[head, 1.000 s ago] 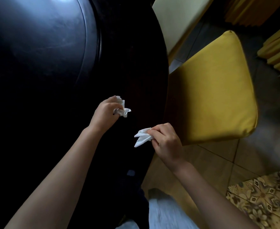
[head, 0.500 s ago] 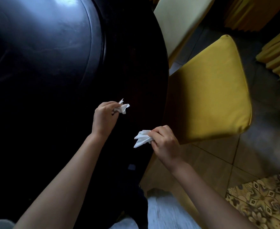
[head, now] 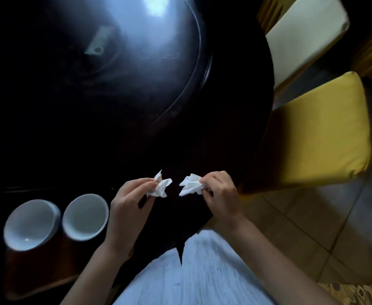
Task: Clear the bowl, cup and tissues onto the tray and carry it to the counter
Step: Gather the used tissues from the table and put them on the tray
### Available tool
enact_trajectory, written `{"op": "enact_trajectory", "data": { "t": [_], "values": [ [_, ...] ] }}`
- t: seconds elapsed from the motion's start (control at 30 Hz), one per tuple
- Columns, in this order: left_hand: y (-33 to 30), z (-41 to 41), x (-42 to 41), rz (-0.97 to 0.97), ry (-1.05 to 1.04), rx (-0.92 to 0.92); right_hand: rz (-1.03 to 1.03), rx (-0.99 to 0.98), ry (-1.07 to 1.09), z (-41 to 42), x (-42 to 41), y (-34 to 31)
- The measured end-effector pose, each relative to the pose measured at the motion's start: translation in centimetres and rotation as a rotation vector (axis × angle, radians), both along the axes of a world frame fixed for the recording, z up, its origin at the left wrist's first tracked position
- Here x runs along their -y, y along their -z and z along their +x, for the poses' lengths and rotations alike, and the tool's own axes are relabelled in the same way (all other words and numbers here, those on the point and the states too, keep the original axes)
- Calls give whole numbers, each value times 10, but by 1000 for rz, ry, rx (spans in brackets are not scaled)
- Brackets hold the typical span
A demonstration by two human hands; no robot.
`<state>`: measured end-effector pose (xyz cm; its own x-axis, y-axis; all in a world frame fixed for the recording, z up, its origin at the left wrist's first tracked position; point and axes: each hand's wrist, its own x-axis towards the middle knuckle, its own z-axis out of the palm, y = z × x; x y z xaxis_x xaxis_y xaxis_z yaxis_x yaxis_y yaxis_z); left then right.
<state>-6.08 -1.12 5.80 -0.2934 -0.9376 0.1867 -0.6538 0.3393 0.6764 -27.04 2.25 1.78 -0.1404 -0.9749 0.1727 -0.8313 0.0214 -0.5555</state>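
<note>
My left hand (head: 130,201) pinches a crumpled white tissue (head: 161,186) above the dark round table (head: 235,128). Just to its right, my right hand (head: 221,192) pinches a second crumpled tissue (head: 190,184). The two tissues are a small gap apart. At the lower left a white bowl (head: 30,224) and a white cup (head: 85,216) stand side by side on a brown tray (head: 37,271), left of my left hand.
A raised round turntable (head: 136,62) fills the table's middle. A yellow chair cushion (head: 321,137) and a cream one (head: 306,34) sit against the table's right edge. Tiled floor (head: 312,227) lies at the lower right, with a patterned rug (head: 356,293) in the corner.
The view has swung left and back, bringing the bowl, cup and tray into sight. Both hands, each holding its tissue, have come closer together.
</note>
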Motion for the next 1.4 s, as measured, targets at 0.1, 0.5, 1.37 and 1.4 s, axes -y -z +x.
{"op": "enact_trajectory", "data": {
  "t": [0.1, 0.5, 1.37, 1.4],
  "values": [
    [-5, 45, -20, -55, -6, 9, -60, -18, -6, 37, -15, -10],
    [40, 253, -86, -1, 79, 130, 10, 19, 28, 222, -98, 12],
    [125, 290, -65, -19, 69, 370, 232, -201, -6, 275, -81, 70],
    [126, 292, -66, -37, 73, 390, 243, -239, -35, 275, -83, 70]
  ]
}}
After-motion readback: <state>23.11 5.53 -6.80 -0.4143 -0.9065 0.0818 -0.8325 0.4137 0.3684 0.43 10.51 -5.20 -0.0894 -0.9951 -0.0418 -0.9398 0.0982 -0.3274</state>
